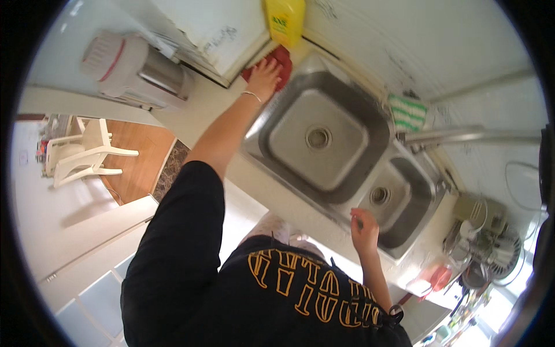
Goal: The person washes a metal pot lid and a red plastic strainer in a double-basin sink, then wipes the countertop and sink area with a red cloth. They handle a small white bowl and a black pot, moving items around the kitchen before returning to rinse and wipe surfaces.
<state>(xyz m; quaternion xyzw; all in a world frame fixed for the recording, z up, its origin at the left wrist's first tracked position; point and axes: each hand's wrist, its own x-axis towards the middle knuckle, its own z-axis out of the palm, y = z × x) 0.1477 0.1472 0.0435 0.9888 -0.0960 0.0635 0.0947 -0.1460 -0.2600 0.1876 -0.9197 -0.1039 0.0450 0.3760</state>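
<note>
My left hand [265,79] lies with its fingers spread on a red cloth [284,65], pressing it against the counter at the upper corner of a stainless steel double sink [295,191]. Just behind the cloth stands a yellow bottle of dish soap [285,19]. Over the front rim of the sink, beside the smaller basin [405,225], my right hand [364,227] is raised with its fingers curled and nothing visible in it. Both basins show their drains.
An electric hot water dispenser [143,71] stands at the left on the counter. Behind the sink are a green-and-white striped cloth [407,112] and a metal faucet [459,135]. A dish rack [503,256] with kitchenware is at the right.
</note>
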